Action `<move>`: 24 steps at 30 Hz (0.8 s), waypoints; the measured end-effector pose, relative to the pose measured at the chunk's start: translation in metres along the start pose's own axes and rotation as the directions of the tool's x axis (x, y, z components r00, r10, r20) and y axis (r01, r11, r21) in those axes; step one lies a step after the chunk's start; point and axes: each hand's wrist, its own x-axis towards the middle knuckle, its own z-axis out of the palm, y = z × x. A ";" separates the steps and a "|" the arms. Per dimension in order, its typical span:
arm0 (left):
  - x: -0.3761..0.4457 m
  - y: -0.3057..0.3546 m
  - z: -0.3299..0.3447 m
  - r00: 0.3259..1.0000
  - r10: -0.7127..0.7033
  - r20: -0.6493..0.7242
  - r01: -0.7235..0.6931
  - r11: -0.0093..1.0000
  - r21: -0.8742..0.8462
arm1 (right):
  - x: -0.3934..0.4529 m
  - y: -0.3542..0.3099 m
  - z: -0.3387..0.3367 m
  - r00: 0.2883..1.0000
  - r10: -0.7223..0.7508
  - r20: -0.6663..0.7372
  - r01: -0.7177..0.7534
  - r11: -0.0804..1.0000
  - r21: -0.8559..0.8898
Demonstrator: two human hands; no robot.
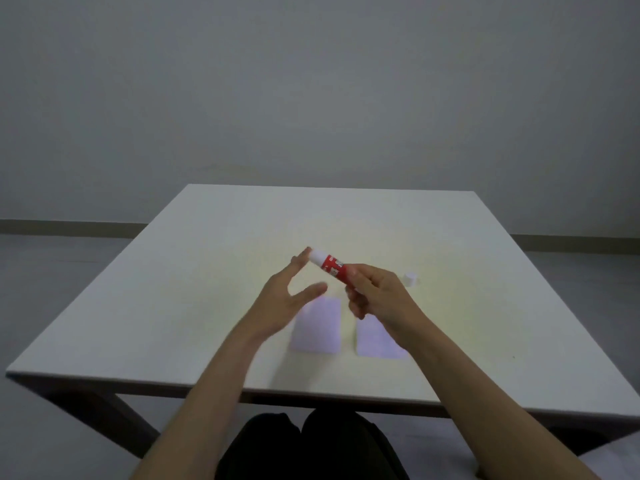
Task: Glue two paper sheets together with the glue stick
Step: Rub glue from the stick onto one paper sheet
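Note:
My right hand point(375, 294) grips the lower end of a red and white glue stick point(329, 266), held tilted above the table with its white end pointing up and left. My left hand point(289, 294) is spread, and its fingertips touch or nearly touch that white end. Two small pale lilac paper sheets lie side by side on the white table point(173, 306): the left sheet point(318, 327) is partly under my left hand, and the right sheet point(374, 342) is partly hidden by my right wrist. A small white cap point(409, 278) stands on the table to the right of my right hand.
The table's near edge runs just above my dark-clothed knees point(311, 445). Grey floor and a plain wall surround the table.

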 end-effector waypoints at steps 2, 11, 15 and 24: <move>0.002 -0.022 -0.019 0.993 -0.084 0.086 0.055 0.952 0.300 | 0.006 0.007 -0.008 0.994 -0.031 -0.101 0.007 0.974 -0.227; 0.014 -0.068 -0.013 0.921 -0.225 0.317 -0.066 0.712 0.700 | 0.015 0.036 0.009 0.990 -0.125 0.057 0.116 0.540 -0.834; 0.016 -0.080 -0.016 0.928 -0.203 0.312 -0.078 0.714 0.696 | 0.019 0.043 0.013 0.992 -0.114 0.048 0.097 0.478 -0.873; 0.016 -0.090 -0.018 0.938 -0.185 0.293 -0.069 0.730 0.680 | 0.005 0.052 0.011 0.917 -0.208 0.342 0.385 0.230 -0.894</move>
